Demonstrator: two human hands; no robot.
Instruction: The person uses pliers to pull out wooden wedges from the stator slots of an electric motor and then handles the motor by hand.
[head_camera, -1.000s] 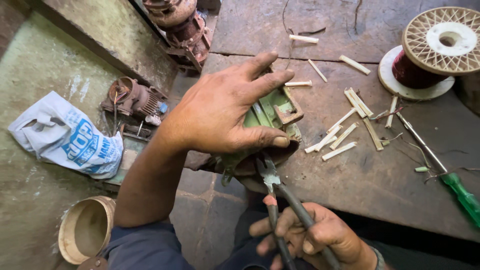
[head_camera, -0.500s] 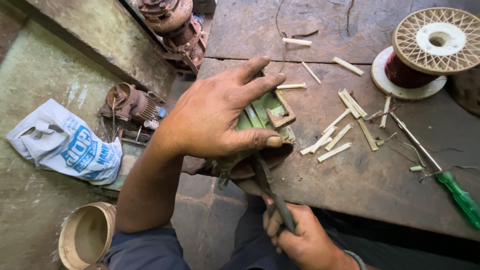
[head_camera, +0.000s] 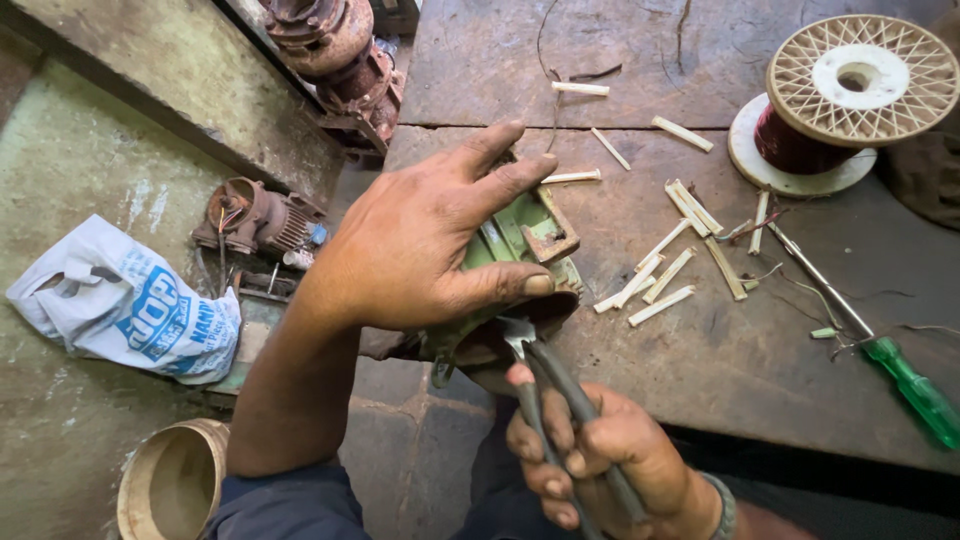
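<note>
My left hand (head_camera: 420, 250) presses flat over the green motor housing (head_camera: 520, 240) at the workbench (head_camera: 700, 350) edge, fingers wrapped tight. My right hand (head_camera: 590, 460) squeezes the pliers (head_camera: 545, 385); I'd pull straight, steadily, housing braced.

A worn, dark brown wooden worktop (head_camera: 640, 60) fills the upper right, its planks cracked and stained. Below it on the left lies a grimy grey-green concrete floor (head_camera: 70, 170), crossed by a raised concrete ledge (head_camera: 170, 80). A crumpled white plastic bag with blue print (head_camera: 120, 305) lies on the floor, near a small rusty motor (head_camera: 255, 215). A round tan open-topped tub (head_camera: 175, 480) stands at the bottom edge. Soft daylight falls evenly, with no hard shadows.
</note>
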